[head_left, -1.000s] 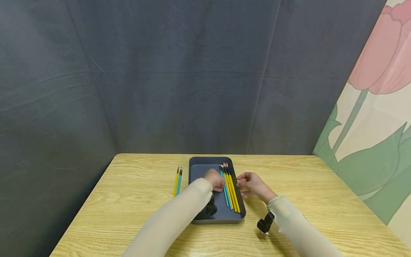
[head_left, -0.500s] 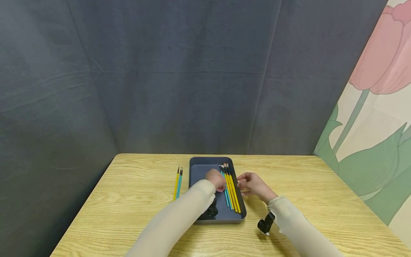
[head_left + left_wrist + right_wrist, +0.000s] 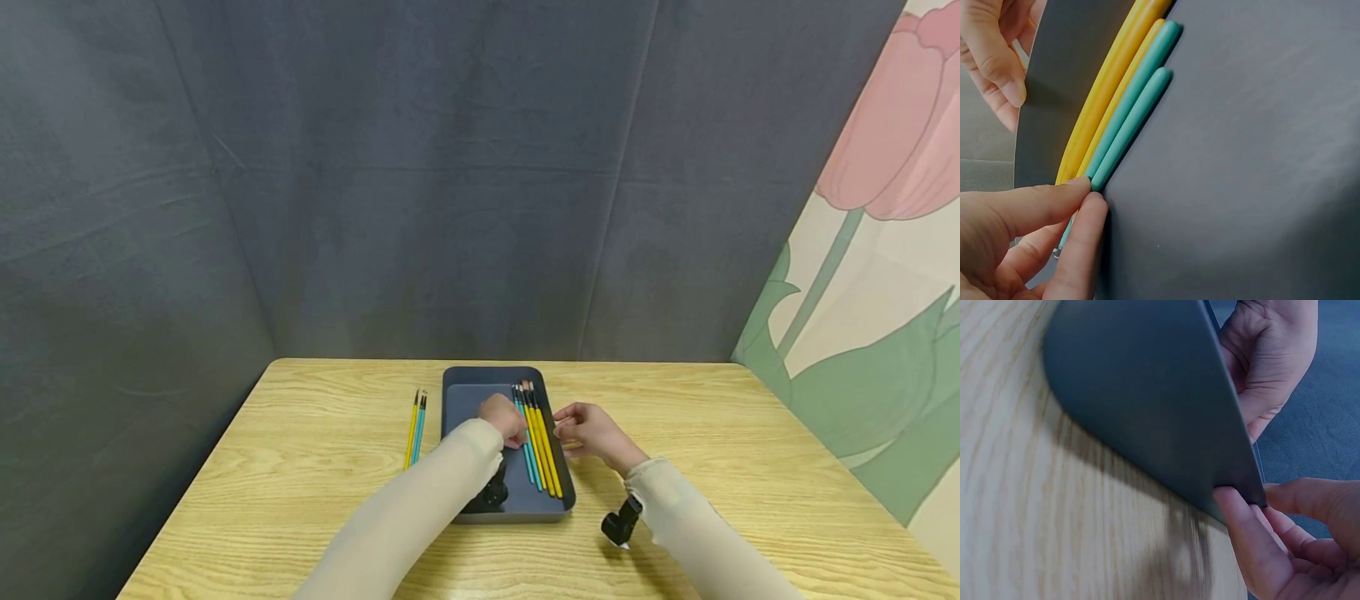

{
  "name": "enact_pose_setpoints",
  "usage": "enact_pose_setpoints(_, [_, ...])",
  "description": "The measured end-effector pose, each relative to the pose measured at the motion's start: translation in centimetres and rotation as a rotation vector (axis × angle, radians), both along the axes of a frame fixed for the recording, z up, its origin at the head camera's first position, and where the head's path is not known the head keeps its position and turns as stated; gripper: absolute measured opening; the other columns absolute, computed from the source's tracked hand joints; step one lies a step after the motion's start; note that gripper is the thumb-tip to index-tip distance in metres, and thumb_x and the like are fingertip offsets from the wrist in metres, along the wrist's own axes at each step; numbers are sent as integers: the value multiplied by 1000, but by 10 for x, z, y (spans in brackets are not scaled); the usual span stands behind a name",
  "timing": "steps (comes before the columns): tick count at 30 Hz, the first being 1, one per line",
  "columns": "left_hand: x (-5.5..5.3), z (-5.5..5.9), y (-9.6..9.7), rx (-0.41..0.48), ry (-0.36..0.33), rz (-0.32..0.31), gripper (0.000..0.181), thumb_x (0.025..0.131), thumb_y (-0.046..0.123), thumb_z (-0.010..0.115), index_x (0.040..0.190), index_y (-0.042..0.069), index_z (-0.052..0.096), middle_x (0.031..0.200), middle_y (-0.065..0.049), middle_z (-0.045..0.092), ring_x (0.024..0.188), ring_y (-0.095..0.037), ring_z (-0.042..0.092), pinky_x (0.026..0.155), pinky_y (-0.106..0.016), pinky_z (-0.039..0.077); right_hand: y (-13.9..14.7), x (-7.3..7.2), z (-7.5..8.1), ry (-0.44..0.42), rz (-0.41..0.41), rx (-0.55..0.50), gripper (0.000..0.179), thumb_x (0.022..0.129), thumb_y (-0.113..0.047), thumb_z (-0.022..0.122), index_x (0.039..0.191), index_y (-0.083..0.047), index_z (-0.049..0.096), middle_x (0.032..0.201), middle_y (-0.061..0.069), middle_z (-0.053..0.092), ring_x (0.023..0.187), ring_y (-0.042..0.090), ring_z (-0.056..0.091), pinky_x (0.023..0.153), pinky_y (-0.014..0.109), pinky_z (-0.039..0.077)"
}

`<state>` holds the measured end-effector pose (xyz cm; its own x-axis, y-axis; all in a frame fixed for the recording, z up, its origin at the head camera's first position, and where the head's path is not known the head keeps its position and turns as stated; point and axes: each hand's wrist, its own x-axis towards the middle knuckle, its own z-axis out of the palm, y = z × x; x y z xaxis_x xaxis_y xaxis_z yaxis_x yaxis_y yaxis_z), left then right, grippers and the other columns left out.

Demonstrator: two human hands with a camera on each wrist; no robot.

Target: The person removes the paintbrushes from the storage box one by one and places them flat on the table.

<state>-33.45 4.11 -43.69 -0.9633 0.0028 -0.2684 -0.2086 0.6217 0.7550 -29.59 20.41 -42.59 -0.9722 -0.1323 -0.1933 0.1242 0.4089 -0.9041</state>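
My left hand (image 3: 502, 419) reaches into a dark grey tray (image 3: 472, 398). Its thumb and fingers pinch the outermost teal paintbrush (image 3: 1130, 128) by the handle, seen close up in the left wrist view. Beside it in the tray lie another teal paintbrush and several yellow paintbrushes (image 3: 544, 446), side by side along the right wall with bristles toward the far end. My right hand (image 3: 592, 433) is at the tray's right side. In the right wrist view, that hand (image 3: 1300, 540) pinches the rim of the tray wall (image 3: 1141, 394) between thumb and fingers.
Left of the tray, a yellow paintbrush (image 3: 411, 433) and teal paintbrushes (image 3: 420, 429) lie on the wooden table (image 3: 330, 433), partly behind the left sleeve (image 3: 420, 500). A dark grey curtain (image 3: 427, 183) hangs behind the table, and a tulip-patterned wall (image 3: 870, 333) stands at right.
Over the last second my left hand has shifted very slightly to the right in the tray. The right hand stays at the rim.
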Motion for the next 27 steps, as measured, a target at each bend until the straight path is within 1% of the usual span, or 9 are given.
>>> enact_pose_setpoints(2, [0,1,0,-13,-5,8,14,70,-3,81,64,4,70,62,-5,65,47,-14,64,43,-24,54,0,0,0,0,-1,0,26,92,6,57,117,12,51,93,15,63,76,15,61,65,33,61])
enact_pose_setpoints(5, [0,2,0,-9,-7,17,15,69,-5,80,62,2,69,57,-6,64,44,-14,62,43,-25,54,0,1,1,6,2,-4,26,92,7,56,116,13,50,93,15,63,76,15,61,65,34,61])
enact_pose_setpoints(11, [2,5,0,-8,4,14,15,68,-6,78,59,0,68,50,-6,62,40,-13,59,45,-26,56,0,1,1,8,2,-3,25,92,7,54,117,13,50,93,15,63,75,14,61,67,36,61])
enact_pose_setpoints(15, [2,7,-1,-17,6,-2,15,69,-5,78,60,1,68,51,-5,63,41,-13,60,45,-27,56,0,0,1,6,-3,2,25,92,8,54,117,13,50,92,14,63,75,14,61,67,35,61])
enact_pose_setpoints(20, [2,7,-3,-37,26,-25,15,70,-3,78,61,1,68,51,-6,63,44,-15,63,42,-25,54,0,-1,1,7,1,0,26,92,8,55,117,13,50,92,14,63,75,15,61,66,35,61])
enact_pose_setpoints(27, [3,9,-4,-5,16,-33,13,71,-2,81,64,0,70,55,-8,66,46,-16,64,43,-25,55,-1,-1,2,6,3,1,27,91,8,56,117,14,50,92,15,62,76,15,61,66,36,61])
